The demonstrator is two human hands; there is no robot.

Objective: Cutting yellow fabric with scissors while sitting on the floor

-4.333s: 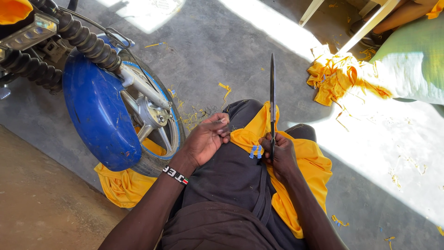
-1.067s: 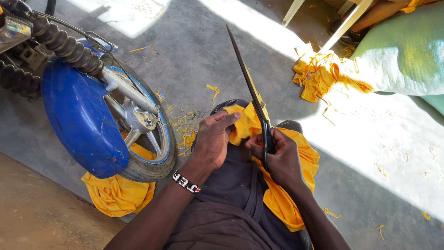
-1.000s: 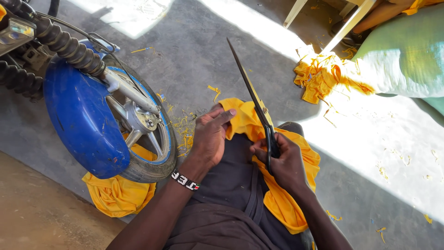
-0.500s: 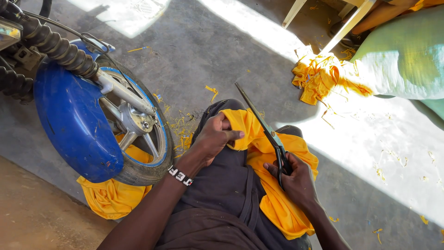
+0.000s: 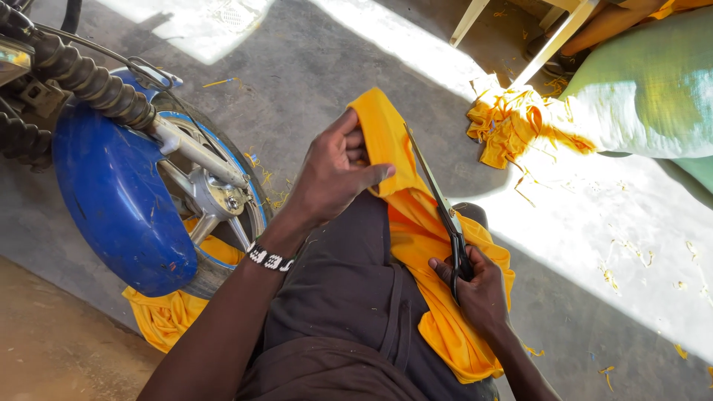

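Orange-yellow cloth [image 5: 420, 238] lies draped over my lap on dark trousers [image 5: 338, 289]. My left hand [image 5: 334, 174] pinches the cloth's upper end and holds it raised. My right hand [image 5: 479, 289] grips the handles of long dark scissors [image 5: 438, 204]. The blades run up along the right edge of the lifted cloth strip, and whether they are apart cannot be told. A beaded band sits on my left wrist.
A motorbike front wheel with a blue mudguard [image 5: 119, 200] stands close on the left, more orange cloth [image 5: 167, 315] under it. A heap of orange scraps [image 5: 512, 126] lies ahead beside a pale green sack [image 5: 646, 89]. Chair legs [image 5: 553, 41] stand at the top. Concrete floor all round.
My left hand has lifted the cloth's end higher off my lap. The scissors have tilted down and now lie along the cloth's edge, and my right hand has dropped lower.
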